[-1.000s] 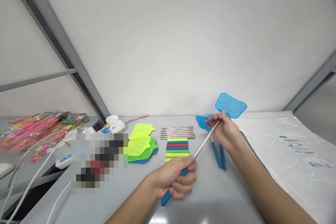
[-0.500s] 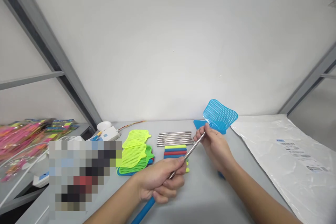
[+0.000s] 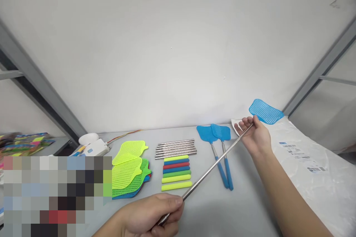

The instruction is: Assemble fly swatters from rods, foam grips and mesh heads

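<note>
A blue fly swatter (image 3: pixel 266 112) slants across my view, its steel telescopic shaft drawn out long between my two hands. My left hand (image 3: pixel 155 214) is closed around the lower shaft at the bottom edge; the grip below it is out of sight. At the other end, my right hand (image 3: pixel 257 135) pinches the shaft just under the perforated head, other fingers loosely curled. Beneath the shaft lie two blue fly swatters (image 3: pixel 221 132) with heads toward the wall. Left of them are a row of coloured handle grips (image 3: pixel 176 173) and several steel rods (image 3: pixel 175 148).
Loose yellow, green and blue swatter heads (image 3: pixel 129 172) are piled on the grey table (image 3: pixel 211 211). A white wired device (image 3: pixel 96 146) stands behind a blurred patch. White plastic packaging (image 3: pixel 303 152) covers the right side, and metal frame posts (image 3: pixel 41 77) flank the wall.
The shaft has lengthened between my hands. My right hand moved right with the head, after a shorter stretch half a second ago; my left hand moved down and left. The view shifted right.
</note>
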The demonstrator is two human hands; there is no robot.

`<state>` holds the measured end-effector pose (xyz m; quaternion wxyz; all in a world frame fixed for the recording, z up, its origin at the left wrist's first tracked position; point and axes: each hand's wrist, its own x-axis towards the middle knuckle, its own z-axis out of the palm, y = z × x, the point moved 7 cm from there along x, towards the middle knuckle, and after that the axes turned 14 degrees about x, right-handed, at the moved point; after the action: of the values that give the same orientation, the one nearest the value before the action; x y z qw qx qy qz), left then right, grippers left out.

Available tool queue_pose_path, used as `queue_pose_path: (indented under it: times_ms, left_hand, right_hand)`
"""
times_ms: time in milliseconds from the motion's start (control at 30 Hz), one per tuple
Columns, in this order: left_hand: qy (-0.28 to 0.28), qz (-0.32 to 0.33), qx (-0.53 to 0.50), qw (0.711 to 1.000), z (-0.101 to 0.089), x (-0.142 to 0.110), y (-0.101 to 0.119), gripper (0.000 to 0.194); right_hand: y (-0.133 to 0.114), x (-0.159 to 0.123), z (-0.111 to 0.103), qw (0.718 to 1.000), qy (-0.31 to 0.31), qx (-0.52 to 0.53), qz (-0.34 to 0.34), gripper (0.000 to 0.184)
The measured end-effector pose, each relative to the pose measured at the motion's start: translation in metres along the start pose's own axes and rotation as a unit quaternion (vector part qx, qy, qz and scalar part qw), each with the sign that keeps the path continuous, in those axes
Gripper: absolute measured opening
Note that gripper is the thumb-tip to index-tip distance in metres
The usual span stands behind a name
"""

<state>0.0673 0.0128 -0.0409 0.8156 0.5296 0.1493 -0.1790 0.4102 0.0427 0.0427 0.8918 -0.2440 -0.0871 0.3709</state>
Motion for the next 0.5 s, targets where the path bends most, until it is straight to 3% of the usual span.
queue_pose_path:
  times_ms: [367,500]
  left_hand:
    - [0.054,0.038,-0.026,0.998,-0.011,0.000,0.005,0.041]
    - [0.035,0.045,-0.053,0.997,-0.009,0.003,0.003,0.041]
  right_hand:
    - [0.066,-0.041,0.026,0.989,-0.099,-0.063,0.084,0.030]
    - [0.063,-0.038,0.022,0.988,-0.096,-0.093,0.082,0.031]
